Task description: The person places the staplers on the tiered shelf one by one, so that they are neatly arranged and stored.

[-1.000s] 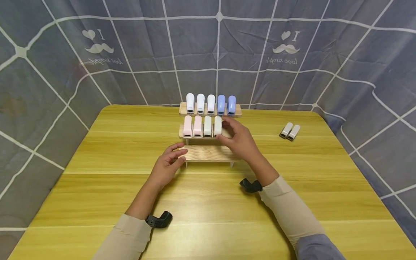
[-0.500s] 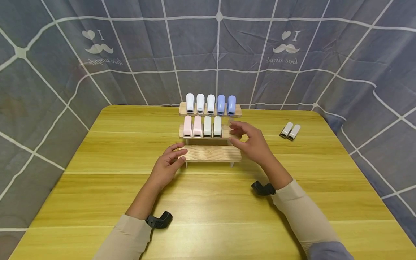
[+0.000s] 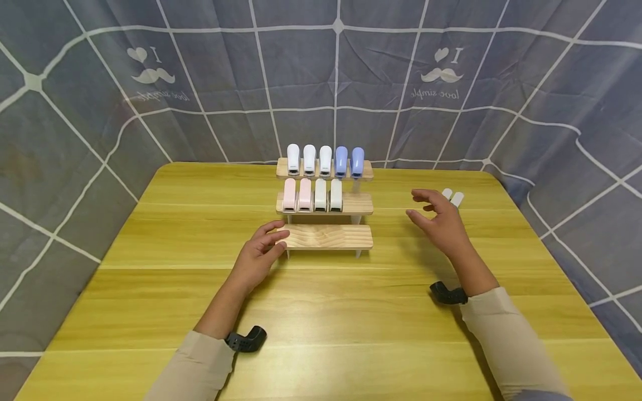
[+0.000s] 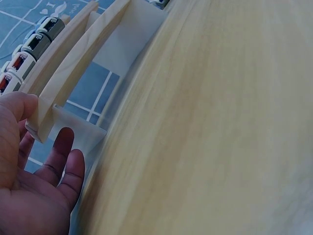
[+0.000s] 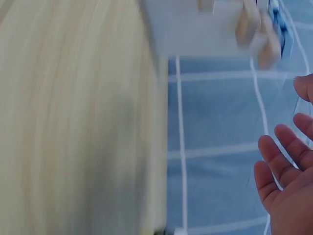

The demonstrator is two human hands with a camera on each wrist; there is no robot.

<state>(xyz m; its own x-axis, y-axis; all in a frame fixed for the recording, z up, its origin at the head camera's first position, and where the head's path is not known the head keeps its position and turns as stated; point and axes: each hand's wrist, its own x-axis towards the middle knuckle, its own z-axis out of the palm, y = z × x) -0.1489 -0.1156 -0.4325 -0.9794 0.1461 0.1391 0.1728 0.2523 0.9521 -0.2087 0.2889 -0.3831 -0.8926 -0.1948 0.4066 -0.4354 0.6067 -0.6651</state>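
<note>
My left hand (image 3: 257, 257) holds the left end of the lowest wooden shelf (image 3: 328, 236) of a tiered stand, thumb on one side and fingers on the other. In the left wrist view, that shelf (image 4: 80, 63) passes by the thumb, and the lower fingers hang loose. My right hand (image 3: 441, 223) hovers over the table right of the stand, fingers spread and holding nothing. Just behind it lie two white mini staplers (image 3: 457, 199), partly hidden by the hand. The middle shelf (image 3: 358, 203) bears two pink mini staplers (image 3: 297, 195) and two pale ones (image 3: 328, 195).
On the top shelf (image 3: 368, 169) stand three white mini staplers (image 3: 309, 160) and two blue ones (image 3: 349, 161). The stand is on a yellow wood-grain table (image 3: 331, 312). A grey checked curtain (image 3: 301, 67) surrounds the table's back and sides.
My right hand has let go of the rightmost pale stapler on the middle shelf and moved right, towards the two staplers on the table. My left hand has stayed put.
</note>
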